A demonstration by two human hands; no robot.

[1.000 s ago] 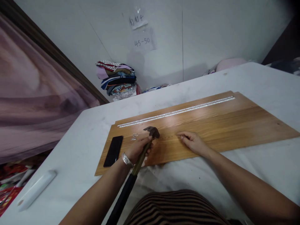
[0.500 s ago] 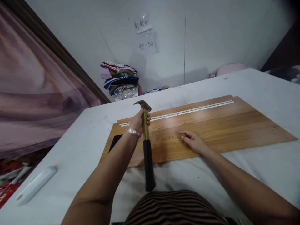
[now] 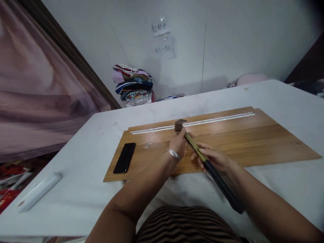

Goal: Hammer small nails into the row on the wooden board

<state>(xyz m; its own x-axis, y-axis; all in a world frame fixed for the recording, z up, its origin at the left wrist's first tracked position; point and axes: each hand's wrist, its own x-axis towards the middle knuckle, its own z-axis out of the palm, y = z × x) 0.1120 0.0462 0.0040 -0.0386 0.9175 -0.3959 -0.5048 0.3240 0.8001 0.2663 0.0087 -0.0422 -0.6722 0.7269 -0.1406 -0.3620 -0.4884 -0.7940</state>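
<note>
Head view: my left hand (image 3: 178, 144) grips the hammer (image 3: 218, 179) close under its head, above the board (image 3: 253, 141). My right hand (image 3: 215, 158) lies beneath the handle, grasp indeterminate. I advise short, square taps.

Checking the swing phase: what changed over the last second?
The left hand swung the hammer up off the board, then down to the right. Its head is now near the right hand, with the handle crossing over it. The grip was kept. Right hand, phone and nails stayed put.
</note>
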